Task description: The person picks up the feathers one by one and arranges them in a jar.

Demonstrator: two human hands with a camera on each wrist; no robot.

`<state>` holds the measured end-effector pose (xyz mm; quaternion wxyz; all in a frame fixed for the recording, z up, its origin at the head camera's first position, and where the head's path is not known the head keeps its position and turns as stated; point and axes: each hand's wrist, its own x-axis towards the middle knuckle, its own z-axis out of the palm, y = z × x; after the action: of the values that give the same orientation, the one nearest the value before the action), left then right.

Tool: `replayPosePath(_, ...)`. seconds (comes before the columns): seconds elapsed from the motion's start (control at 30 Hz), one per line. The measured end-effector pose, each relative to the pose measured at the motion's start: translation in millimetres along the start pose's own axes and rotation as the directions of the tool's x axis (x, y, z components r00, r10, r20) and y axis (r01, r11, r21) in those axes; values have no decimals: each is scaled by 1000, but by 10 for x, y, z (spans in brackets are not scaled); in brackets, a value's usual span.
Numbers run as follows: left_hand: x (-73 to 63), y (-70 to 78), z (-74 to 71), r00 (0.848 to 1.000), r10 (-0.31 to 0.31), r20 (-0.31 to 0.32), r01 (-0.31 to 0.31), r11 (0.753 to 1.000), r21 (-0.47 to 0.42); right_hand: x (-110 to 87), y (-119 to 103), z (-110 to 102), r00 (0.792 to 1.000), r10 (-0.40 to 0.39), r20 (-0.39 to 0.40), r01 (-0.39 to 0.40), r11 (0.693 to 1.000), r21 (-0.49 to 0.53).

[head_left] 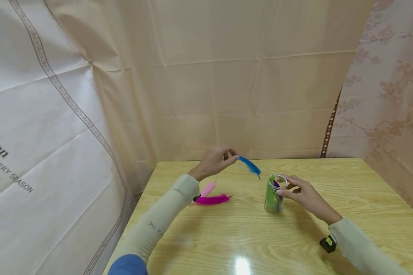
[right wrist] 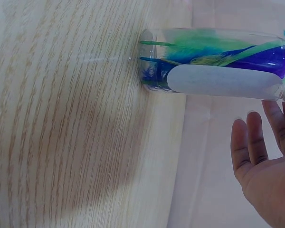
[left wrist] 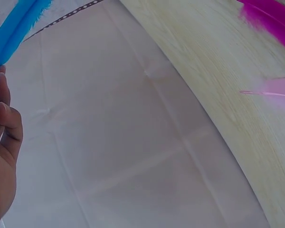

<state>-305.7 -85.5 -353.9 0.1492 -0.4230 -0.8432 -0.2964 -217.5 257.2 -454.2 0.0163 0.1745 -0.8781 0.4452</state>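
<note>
A blue feather (head_left: 250,165) hangs from the fingertips of my left hand (head_left: 215,162), which pinches one end above the table. Its quill tip points down toward a clear glass jar (head_left: 269,209). The jar stands upright on the table, with green, blue and purple feathers (right wrist: 213,52) inside. Near the jar's mouth, my right hand (head_left: 306,196) grips the rim with thumb and fingers. The right wrist view has a white oval label (right wrist: 223,81) on the jar's side, while the fingers on the rim are partly cut off at the frame edge.
On the wood-grain table (head_left: 199,233), a magenta feather (head_left: 213,199) and a light pink feather (head_left: 208,189) lie close together below my left wrist. Hanging cloth (head_left: 210,91) runs along the table's back edge, with more cloth at both sides.
</note>
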Motion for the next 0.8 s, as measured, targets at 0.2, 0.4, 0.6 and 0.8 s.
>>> replayPosePath(0.2, 84, 54, 46, 999, 47, -7, -47, 999, 9, -5, 5, -1, 1000, 4, 1, -4, 1000, 6)
replayPosePath(0.4, 149, 98, 97, 995, 97, -17, -97, 995, -2, -9, 15, -2, 1000, 3, 5, -3, 1000, 10)
replayPosePath(0.6, 183, 137, 115, 992, 124, -32, -124, 992, -14, -13, 11, -1, 1000, 1, 5, -2, 1000, 13)
replayPosePath(0.8, 222, 171, 90, 992, 114, -48, -115, 993, -19, -14, 10, 4, 1000, -5, 2, 5, 1000, 15)
